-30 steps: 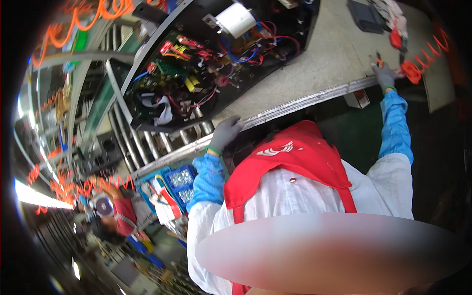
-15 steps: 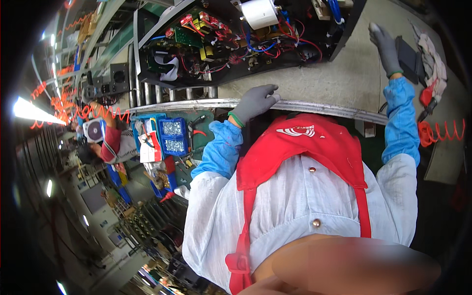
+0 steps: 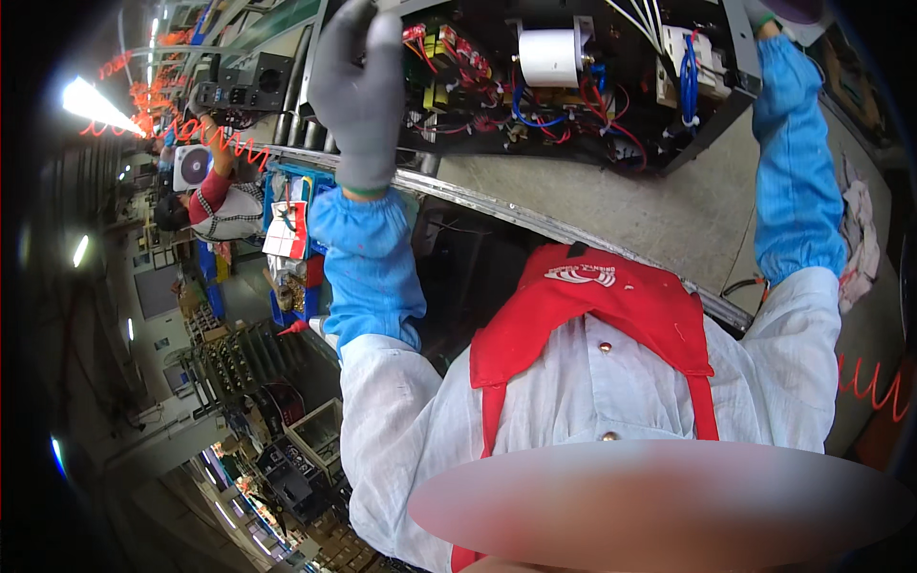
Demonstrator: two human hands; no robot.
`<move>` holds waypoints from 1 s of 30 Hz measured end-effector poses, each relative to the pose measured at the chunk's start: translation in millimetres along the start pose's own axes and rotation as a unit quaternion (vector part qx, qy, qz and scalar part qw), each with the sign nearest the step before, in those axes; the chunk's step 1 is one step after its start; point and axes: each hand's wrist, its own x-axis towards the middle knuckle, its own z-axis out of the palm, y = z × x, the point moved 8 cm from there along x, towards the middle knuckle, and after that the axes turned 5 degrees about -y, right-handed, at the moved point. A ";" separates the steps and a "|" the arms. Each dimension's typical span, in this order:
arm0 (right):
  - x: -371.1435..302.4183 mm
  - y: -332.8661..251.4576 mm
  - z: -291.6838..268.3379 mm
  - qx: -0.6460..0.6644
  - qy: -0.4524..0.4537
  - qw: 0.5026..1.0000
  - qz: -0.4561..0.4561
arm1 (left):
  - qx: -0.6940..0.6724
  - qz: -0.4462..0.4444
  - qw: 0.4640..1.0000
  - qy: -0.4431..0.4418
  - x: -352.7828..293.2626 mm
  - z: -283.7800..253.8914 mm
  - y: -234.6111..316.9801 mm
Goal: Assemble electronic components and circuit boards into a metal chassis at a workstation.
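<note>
An open black metal chassis [image 3: 611,162] stands on the bench, packed with red and blue wires, circuit parts and a white cylinder [image 3: 548,58]. My left hand [image 3: 358,100], in a grey glove, is raised in front of the chassis's left part with its fingers stretched and apart. Nothing shows in it, and whether it touches the frame I cannot tell. At the top edge, beyond the chassis's right corner, my right hand [image 3: 791,10] is mostly cut off and its fingers are hidden. A white block with blue wires [image 3: 690,72] sits inside near that corner.
A metal rail [image 3: 535,218] edges the bench, with rollers [image 3: 304,91] at the left. A crumpled cloth [image 3: 863,229] lies on the right beside a coiled red hose [image 3: 874,387]. Blue bins [image 3: 291,304] stand left; another person [image 3: 215,201] works beyond them.
My left hand has risen from the bench rail to the chassis's left part. My right hand has moved from the right of the bench to beyond the chassis's right corner. The view has shifted.
</note>
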 end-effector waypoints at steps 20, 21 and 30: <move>109.1 85.7 26.7 0.441 -0.245 0.863 0.015 | 0.226 0.092 0.953 0.181 55.3 60.7 -16.2; 108.4 87.9 27.9 0.443 -0.246 0.862 0.011 | 0.229 0.095 0.952 0.181 57.4 61.1 -17.0; 57.7 45.3 29.6 0.399 0.039 0.915 0.038 | 0.191 0.112 0.959 0.175 67.4 37.0 -7.7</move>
